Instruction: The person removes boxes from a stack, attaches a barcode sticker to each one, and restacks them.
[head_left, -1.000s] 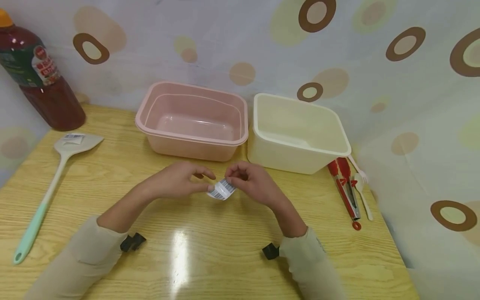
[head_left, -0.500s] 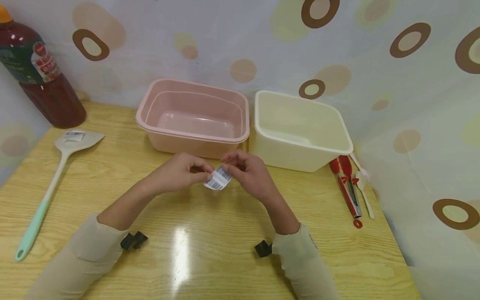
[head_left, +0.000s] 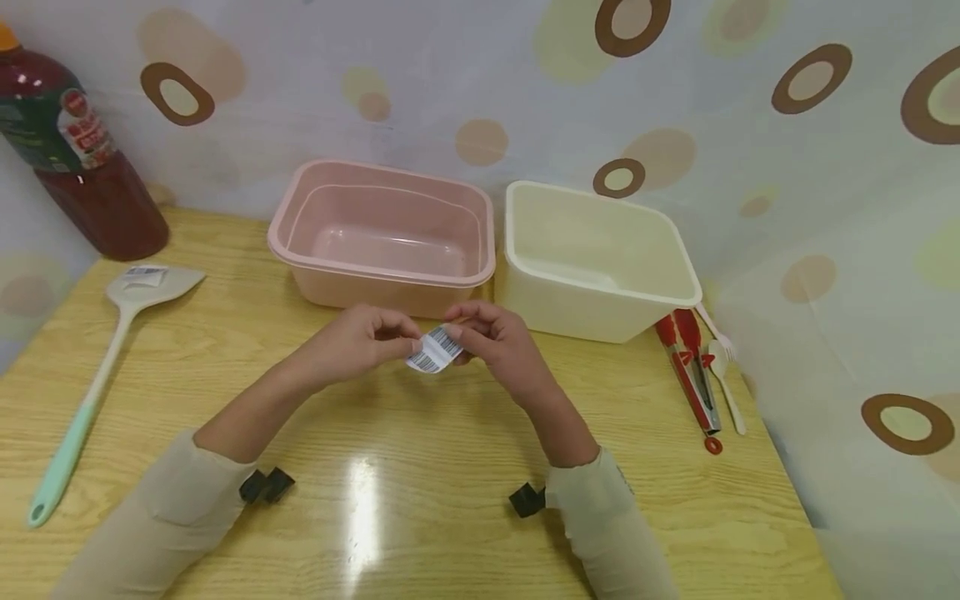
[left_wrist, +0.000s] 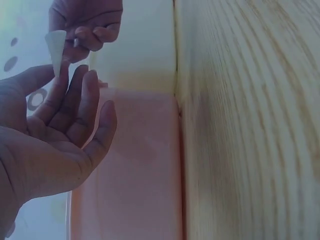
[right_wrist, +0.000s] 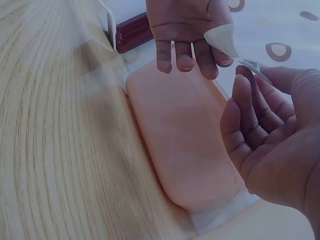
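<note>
Both hands hold a small white barcode label (head_left: 436, 348) over the table, just in front of the pink basin (head_left: 393, 292). My left hand (head_left: 358, 343) pinches the label's left end between thumb and index finger; its other fingers are loosely bent in the left wrist view. At the other end, my right hand (head_left: 504, 348) grips the label with its thumb over the top corner and the fingers behind. The label's back (right_wrist: 223, 41) curves away from the right fingers in the right wrist view.
A cream bin (head_left: 592, 308) stands right of the basin. Red-handled tongs (head_left: 690, 375), a small spoon (head_left: 726, 387) and a fork (head_left: 716, 332) lie beside it. To the left are a long turner (head_left: 97, 383) bearing another label (head_left: 146, 276) and a bottle of dark red liquid (head_left: 105, 204).
Both hands have moved slightly away from me and a little left with the label. The left index finger, earlier raised off the label, has come down near the thumb.
</note>
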